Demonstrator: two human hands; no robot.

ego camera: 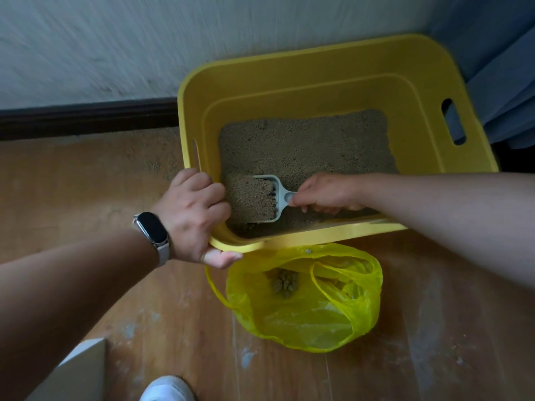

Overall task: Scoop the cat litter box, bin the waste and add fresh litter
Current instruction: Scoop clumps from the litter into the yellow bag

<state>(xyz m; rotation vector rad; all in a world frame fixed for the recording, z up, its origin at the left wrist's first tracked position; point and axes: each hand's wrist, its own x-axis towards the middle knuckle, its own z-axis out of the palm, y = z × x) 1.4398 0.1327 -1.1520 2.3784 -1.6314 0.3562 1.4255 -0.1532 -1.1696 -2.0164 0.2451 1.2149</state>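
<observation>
At frame bottom: one white shoe [168, 389] on a scuffed wood floor [173, 314]. Next, one open yellow bag [304, 319] holding waste clumps [285, 283], just beside the one yellow litter box [318, 76]. Two hands: left hand [194, 215] has fingers curled over the box's near corner rim. Right hand [324, 195] fingers pinch the handle of one grey scoop [272, 198], which sits heaped in the litter [304, 143]. Behind are a white wall [115, 47] and dark skirting [86, 117].

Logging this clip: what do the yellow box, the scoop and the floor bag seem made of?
Box: rigid moulded plastic, smooth satin yellow, with rounded rim and cut-out handles. Scoop: hard pale plastic, probably; slotted sides. Bag: thin translucent yellow plastic film, glossy and crinkled, clumps showing through.
</observation>
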